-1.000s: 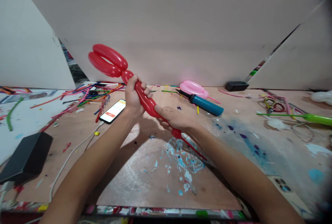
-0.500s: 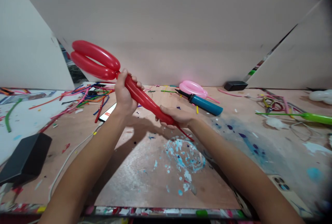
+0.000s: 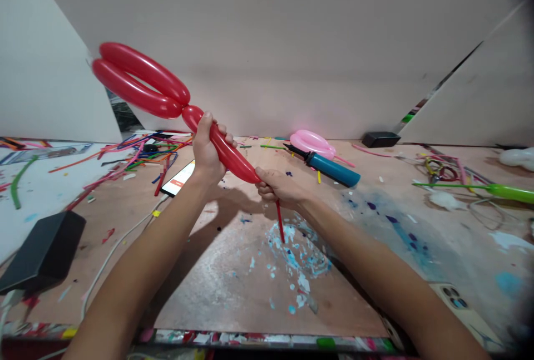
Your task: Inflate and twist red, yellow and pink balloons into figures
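A long red twisting balloon (image 3: 233, 161) slants across the middle of the view, above the table. Its far upper left end is a twisted double loop, joined to the straight part by a narrow twist. My left hand (image 3: 211, 148) is wrapped round the straight part just below that twist. At the lower right end of the inflated part, my right hand (image 3: 277, 186) pinches the balloon with fingers closed. A thin uninflated red tail hangs down below my right hand.
Behind lie a blue hand pump (image 3: 334, 169) and a pink looped balloon (image 3: 312, 144). A green balloon (image 3: 511, 193) is at the right, a phone (image 3: 177, 181) and loose uninflated balloons at the left. A black box (image 3: 44, 251) stands front left; another phone (image 3: 463, 310) lies front right.
The looped end has swung up and left. My right hand has tightened from cupping the balloon to pinching its end, and the tail now hangs straighter down.
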{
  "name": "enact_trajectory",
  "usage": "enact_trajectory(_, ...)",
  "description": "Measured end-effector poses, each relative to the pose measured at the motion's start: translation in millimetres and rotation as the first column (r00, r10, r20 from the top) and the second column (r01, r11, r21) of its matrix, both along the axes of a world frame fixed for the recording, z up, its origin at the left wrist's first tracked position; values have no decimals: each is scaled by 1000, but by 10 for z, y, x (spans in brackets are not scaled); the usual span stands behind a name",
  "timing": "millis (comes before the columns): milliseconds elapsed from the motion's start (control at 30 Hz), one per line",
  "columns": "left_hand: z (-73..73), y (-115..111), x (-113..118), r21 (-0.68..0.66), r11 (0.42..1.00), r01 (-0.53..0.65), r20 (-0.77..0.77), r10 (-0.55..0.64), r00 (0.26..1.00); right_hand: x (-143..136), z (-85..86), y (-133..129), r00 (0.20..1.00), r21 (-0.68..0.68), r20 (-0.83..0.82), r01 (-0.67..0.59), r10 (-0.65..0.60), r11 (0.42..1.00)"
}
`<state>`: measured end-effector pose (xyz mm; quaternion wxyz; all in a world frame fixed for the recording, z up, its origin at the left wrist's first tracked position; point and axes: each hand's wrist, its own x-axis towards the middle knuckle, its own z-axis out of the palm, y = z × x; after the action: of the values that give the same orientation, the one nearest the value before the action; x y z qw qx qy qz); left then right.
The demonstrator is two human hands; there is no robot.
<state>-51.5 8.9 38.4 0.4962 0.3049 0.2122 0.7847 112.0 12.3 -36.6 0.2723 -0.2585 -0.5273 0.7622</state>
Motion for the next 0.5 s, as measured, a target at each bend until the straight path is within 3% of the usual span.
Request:
enact_trajectory(133, -46, 60, -38, -11, 1000, 7, 13, -7, 1000, 12, -42, 26, 1000, -52, -26, 16, -17, 999)
enact_trajectory(333, -81, 85, -55, -67, 992, 108, -5, -108, 994, 54, -109, 59, 985, -118, 98, -130, 142, 985)
enact_trajectory(500, -155, 64, 87, -130, 981, 143, -34, -149, 988, -29, -42, -63, 987, -105, 16, -159, 161, 982)
